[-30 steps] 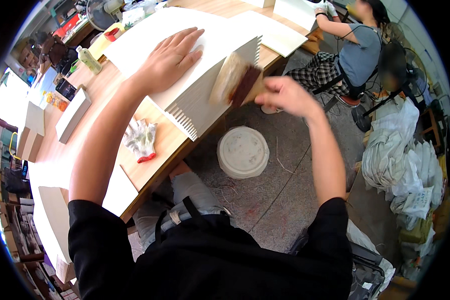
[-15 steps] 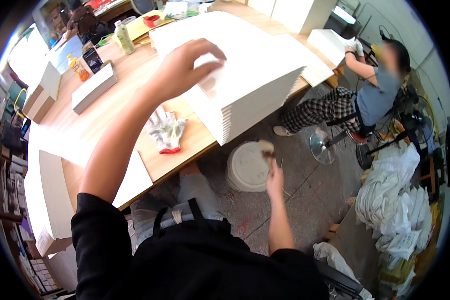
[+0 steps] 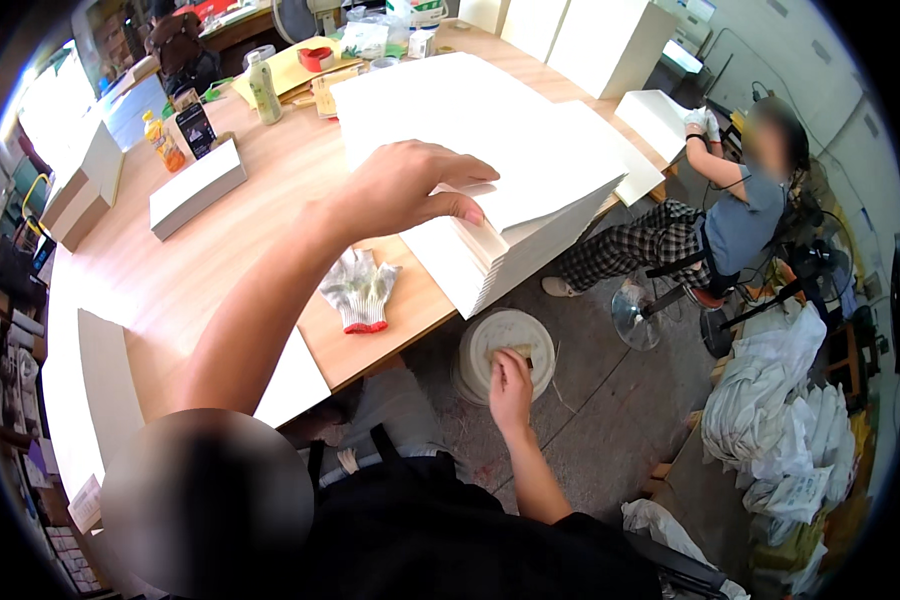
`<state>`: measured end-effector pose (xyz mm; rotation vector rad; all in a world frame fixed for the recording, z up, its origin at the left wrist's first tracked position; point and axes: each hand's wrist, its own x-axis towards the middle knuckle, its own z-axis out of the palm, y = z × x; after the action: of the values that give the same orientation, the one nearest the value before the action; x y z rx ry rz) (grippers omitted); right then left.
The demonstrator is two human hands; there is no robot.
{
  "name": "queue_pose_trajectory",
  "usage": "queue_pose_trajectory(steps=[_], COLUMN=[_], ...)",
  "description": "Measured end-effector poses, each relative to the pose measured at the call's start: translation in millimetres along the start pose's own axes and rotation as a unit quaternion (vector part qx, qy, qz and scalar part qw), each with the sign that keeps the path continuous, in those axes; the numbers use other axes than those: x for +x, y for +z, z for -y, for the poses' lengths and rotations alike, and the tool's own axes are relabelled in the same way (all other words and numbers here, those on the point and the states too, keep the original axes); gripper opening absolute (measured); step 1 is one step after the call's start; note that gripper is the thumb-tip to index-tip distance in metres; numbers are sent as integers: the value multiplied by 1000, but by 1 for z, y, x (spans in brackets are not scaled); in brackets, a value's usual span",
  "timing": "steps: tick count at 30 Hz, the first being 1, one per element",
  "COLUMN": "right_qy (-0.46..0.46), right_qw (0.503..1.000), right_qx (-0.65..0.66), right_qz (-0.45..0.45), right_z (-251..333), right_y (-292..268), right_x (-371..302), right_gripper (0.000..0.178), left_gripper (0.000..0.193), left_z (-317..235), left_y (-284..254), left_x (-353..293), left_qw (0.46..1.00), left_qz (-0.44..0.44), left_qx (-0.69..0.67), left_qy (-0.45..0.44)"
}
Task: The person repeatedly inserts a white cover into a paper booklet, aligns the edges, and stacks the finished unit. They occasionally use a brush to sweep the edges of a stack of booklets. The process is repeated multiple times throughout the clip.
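Observation:
My left hand (image 3: 410, 190) is at the near corner of a tall stack of white paper sheets (image 3: 460, 130) on the table. Its fingers lie over the top and the thumb presses the layered edge, gripping some of the sheets. Low on the right, my right hand (image 3: 511, 390) is closed around a brush (image 3: 516, 356), mostly hidden by the fingers, right over the pale round top of a white bucket (image 3: 475, 350) on the floor. A grey-white knitted glove with a red cuff (image 3: 362, 290) lies on the table beside the stack.
A white block of paper (image 3: 200, 190), an orange drink bottle (image 3: 163, 143) and a green-white bottle (image 3: 263, 90) stand on the wooden table (image 3: 290, 180). At the right, a seated person (image 3: 760, 210) wearing white gloves works at another stack. White sacks (image 3: 770, 400) are piled at lower right.
My left hand has come down and right, from above the sheets onto the stack's corner. My right hand has moved left, bringing the brush from the bucket's right edge to over its top.

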<state>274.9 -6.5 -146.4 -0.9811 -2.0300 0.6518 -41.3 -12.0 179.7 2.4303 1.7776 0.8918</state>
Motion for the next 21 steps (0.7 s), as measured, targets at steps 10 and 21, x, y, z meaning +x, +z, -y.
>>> queue_pose_trajectory(steps=[10, 21], right_qy=[-200, -195], right_qw=[969, 978], right_qx=[-142, 19], right_qz=[4, -69], right_z=[259, 238], right_y=[-83, -89], right_x=[140, 126], right_gripper=[60, 29], left_gripper=[33, 26], left_z=[-7, -3], left_y=[10, -3], left_x=[-4, -12], left_qw=[989, 940], left_qz=[-94, -333], left_qx=[-81, -53], left_qy=[-80, -45])
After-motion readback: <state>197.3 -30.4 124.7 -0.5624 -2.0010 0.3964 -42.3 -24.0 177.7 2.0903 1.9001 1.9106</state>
